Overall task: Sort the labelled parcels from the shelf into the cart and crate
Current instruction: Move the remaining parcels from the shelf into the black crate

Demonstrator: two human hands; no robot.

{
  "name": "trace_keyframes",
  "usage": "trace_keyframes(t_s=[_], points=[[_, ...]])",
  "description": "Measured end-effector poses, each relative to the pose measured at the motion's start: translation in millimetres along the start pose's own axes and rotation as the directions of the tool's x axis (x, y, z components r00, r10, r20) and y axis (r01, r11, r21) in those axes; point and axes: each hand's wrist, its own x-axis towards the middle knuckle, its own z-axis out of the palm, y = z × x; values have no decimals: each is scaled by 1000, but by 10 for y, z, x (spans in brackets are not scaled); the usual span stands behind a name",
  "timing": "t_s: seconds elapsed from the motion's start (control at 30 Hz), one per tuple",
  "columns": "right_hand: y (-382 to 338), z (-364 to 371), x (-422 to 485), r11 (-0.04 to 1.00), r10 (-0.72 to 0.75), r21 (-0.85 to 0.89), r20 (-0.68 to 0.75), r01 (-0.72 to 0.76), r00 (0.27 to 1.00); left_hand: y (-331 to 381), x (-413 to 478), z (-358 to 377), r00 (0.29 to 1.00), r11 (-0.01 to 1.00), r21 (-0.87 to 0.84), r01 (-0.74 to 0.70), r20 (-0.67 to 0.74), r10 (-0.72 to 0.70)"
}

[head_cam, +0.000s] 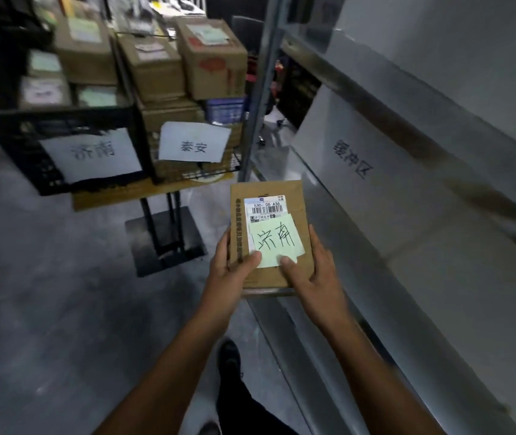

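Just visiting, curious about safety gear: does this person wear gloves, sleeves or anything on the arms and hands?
No gloves: the left hand and right hand are bare. The left forearm and right forearm are uncovered down to the picture's edge, so no sleeve shows. No watch, bracelet or ring is visible. Below, a dark trouser leg and black shoe show.

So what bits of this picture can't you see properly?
All in the head view:
- Tiny print on the white label of the parcel: too small to read.
- Most fingers of the left hand and right hand: hidden under the parcel.
- Labels on the stacked boxes: blurred.
- Shelf: cut off by the right edge.
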Motion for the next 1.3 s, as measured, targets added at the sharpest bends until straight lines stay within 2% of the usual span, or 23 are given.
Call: trace_keyframes(t_s=[0.1,0.17,0.2,0.23,0.3,0.4,0.73,0.97,1.17,1.3], points=[[-104,420,499,997,-72,42,92,68,993,190,265,-335,988,998,17,-63,-139,65],[-172,564,729,995,-77,68,139,68,987,307,345,-428,986,998,28,-52,-156,56],[-376,800,1096,989,-104,126,196,80,975,486,604,-630,962,994,68,-83,-253,98],[-438,887,1221,988,-112,133,231,82,967,572,677,-692,955,992,85,-89,-277,109],[-529,1013,1375,978,-139,185,213,100,967,730,738,-779,958,992,96,-87,-266,110],[-731,1246,1785,955,-197,272,270,121,942,1008,1016,-957,929,984,120,-128,-333,162],[-1451,2120,2521,891,-364,426,463,157,808,1549,1306,-1666,828,966,142,-216,-498,258],[-2042,2852,2809,861,-449,456,474,225,757,1993,1566,-2321,738,935,129,-330,-582,340],[-2628,3419,3090,863,-457,446,485,238,745,2349,1946,-3054,736,930,91,-356,-586,339],[-3012,3762,3295,875,-444,403,448,268,776,2652,2243,-3514,758,923,94,-374,-542,362]])
